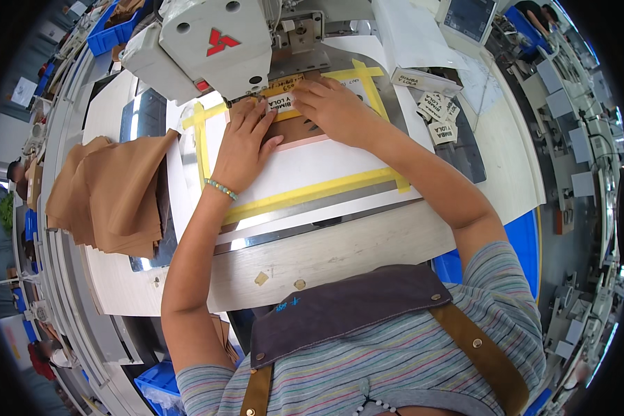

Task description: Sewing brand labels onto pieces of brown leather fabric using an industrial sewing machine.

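My left hand (245, 144), a beaded bracelet at its wrist, lies flat with fingers stretched and thumb apart on a brown leather-like piece (299, 130). My right hand (333, 109) rests across the far edge of that piece, fingers spread and slightly bent. Between the fingertips of both hands lies a small white label (281, 103) with black print, beside a yellow strip (281, 91). The piece sits on a white sheet (291, 170) framed with yellow tape (312, 192). A white sewing machine head (218, 48) stands just beyond my left fingers. What lies under my palms is hidden.
Stacked brown sheets (111, 194) lie at the left of the pale table (340, 246). Several loose printed labels (439, 111) and an open white box (426, 80) are at the right. A screen unit (468, 24) stands behind. Blue bins (523, 243) sit below the table.
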